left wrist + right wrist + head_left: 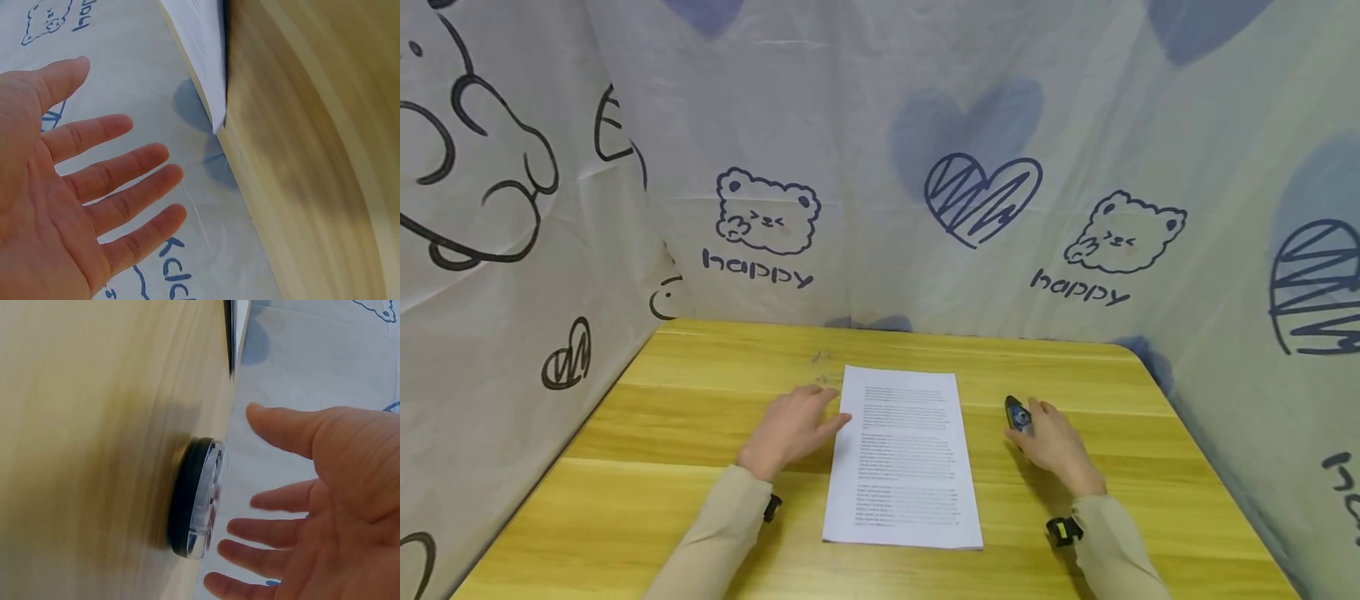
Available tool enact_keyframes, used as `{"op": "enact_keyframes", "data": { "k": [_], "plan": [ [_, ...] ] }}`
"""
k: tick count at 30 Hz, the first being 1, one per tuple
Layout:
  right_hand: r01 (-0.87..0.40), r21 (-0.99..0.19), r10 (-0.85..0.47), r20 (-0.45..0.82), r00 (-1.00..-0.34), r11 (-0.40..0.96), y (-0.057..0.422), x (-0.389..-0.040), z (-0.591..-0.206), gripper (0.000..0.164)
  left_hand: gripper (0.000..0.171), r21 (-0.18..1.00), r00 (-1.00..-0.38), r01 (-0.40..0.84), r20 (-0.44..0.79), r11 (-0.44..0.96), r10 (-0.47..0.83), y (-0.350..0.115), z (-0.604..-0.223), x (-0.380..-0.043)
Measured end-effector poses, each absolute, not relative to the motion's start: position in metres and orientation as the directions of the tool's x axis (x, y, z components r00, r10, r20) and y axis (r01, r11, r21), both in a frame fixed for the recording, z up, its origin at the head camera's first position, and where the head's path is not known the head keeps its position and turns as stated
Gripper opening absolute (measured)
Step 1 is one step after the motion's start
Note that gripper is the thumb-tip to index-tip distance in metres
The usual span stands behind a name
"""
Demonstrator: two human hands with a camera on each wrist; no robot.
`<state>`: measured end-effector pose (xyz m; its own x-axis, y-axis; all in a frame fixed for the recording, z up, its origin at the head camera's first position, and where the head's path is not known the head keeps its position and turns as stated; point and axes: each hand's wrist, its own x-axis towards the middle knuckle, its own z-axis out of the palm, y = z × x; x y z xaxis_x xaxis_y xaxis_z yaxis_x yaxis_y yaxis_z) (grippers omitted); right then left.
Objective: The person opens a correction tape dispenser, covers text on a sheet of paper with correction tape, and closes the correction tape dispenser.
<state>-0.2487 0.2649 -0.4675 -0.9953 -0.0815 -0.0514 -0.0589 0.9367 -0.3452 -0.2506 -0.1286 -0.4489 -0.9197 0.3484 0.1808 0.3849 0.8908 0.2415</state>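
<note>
A stack of white printed paper lies on the wooden table in front of me. My left hand hovers at its left edge with the fingers spread, and in the left wrist view the palm holds nothing. On the table to the right of the paper lies a small black object with a clear top, which looks like a correction tape dispenser. My right hand is just over its right side and partly hides it. In the right wrist view a gap separates the fingers from the dispenser.
The wooden table stands against hanging cloth printed with hearts and bears, which closes off the back and both sides. Each wrist wears a black strap. Faint dark marks show on the tabletop behind the left hand.
</note>
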Motion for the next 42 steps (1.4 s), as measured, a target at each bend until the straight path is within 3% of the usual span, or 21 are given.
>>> {"op": "enact_keyframes", "data": {
  "k": [17,28,42],
  "plan": [
    [0.035,-0.348,0.006,-0.084,-0.996,0.937,0.270,-0.263,-0.476,0.075,0.043,0.377,-0.892,0.451,0.150,0.809,0.427,-0.113,-0.450,-0.263],
    [-0.095,-0.480,-0.094,0.026,-0.995,0.872,0.253,-0.264,-0.457,0.073,0.036,0.432,-0.879,0.464,0.118,0.773,0.462,-0.103,-0.448,-0.263],
    [-0.268,-0.523,-0.234,0.131,-0.963,0.809,0.210,-0.253,-0.448,0.070,0.036,0.540,-0.846,0.504,0.150,0.674,0.512,-0.086,-0.437,-0.256]
  ]
}}
